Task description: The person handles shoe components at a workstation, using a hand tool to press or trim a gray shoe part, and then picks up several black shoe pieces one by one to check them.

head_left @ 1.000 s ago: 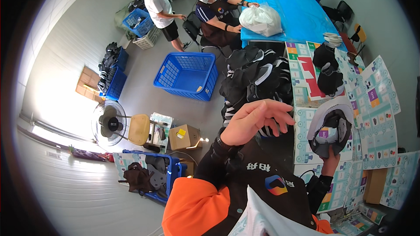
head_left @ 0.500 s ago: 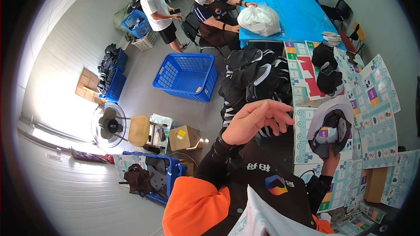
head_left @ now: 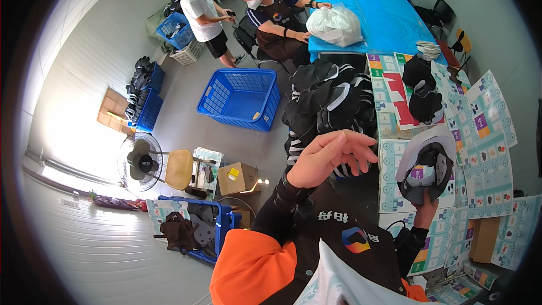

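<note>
My right hand (head_left: pixel 427 213) grips the near edge of a cap (head_left: pixel 407 183) over the paper-covered worktop. The cap's dark hollow inside faces up, and its pale grey brim points away from me. Part of my right fingers is hidden under the cap. Raised in the air, my left hand (head_left: pixel 330 158) holds nothing, its fingers loosely stretched toward the right. Just beyond it lies a big heap of black caps (head_left: pixel 324 99) with some white parts. Two more black caps (head_left: pixel 424 107) rest on the worktop farther off.
Printed sheets (head_left: pixel 485 152) cover the worktop at right. A blue crate (head_left: pixel 237 121) stands on the floor left of the heap. Behind, a blue-covered table (head_left: pixel 384 20) bears a white plastic bag (head_left: pixel 337 27); people sit and stand around it. A fan (head_left: pixel 144 162) and cardboard box (head_left: pixel 240 178) are at left.
My hands and the cap stay practically in place. In the background, the seated masked person's head has shifted slightly left, and the standing person's hands have moved a little.
</note>
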